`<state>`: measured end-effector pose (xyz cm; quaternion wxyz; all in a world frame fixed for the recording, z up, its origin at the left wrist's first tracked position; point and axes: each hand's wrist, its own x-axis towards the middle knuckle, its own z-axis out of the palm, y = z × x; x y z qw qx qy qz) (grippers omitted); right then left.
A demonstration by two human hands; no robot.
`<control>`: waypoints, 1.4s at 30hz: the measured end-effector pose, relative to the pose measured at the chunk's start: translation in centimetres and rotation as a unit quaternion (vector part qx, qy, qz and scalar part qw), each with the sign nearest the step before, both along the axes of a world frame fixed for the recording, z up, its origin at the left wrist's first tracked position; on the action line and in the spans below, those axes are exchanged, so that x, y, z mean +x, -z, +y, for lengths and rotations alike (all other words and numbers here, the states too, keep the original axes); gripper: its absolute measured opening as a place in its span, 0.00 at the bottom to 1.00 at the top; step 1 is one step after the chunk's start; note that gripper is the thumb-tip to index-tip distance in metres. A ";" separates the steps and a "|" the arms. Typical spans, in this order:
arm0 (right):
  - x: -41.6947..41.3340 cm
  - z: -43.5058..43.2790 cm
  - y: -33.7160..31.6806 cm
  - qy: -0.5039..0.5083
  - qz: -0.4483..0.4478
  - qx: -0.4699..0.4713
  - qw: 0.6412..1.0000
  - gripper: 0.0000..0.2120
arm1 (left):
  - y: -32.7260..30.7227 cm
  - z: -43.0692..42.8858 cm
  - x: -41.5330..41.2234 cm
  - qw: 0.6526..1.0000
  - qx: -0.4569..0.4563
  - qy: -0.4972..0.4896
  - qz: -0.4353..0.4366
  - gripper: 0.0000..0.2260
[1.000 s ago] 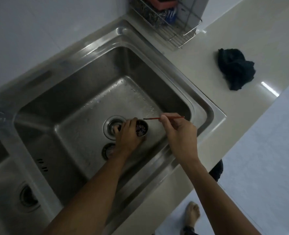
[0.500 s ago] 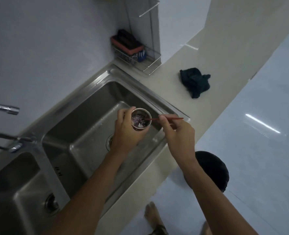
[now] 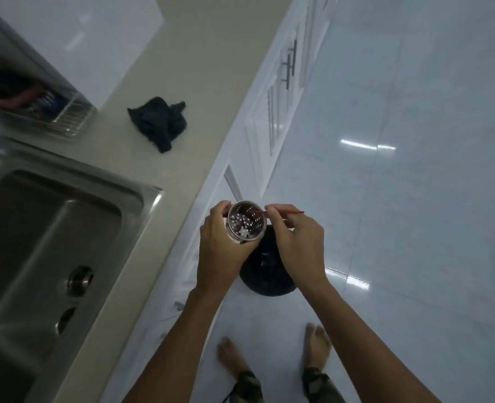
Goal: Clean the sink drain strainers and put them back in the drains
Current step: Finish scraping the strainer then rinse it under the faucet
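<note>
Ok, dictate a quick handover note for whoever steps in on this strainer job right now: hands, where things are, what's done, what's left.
Left hand: grips the strainer, held over the black bin on the floor.
Right hand: pinches a thin red stick, tip inside the strainer.
Sink: to the left; its drain is open, with no strainer in it.
Done: this strainer is out of the drain and above the bin.
Left: bits sit in the strainer; pick them out, probably rinse, then refit it. The second drain is out of view.
</note>
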<state>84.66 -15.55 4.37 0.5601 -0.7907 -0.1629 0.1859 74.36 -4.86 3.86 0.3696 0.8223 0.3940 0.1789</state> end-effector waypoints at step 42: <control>-4.1 -2.5 44.3 0.076 0.122 -0.098 0.985 0.08 | 41.1 4.5 1.6 0.891 -0.085 0.332 0.299 0.41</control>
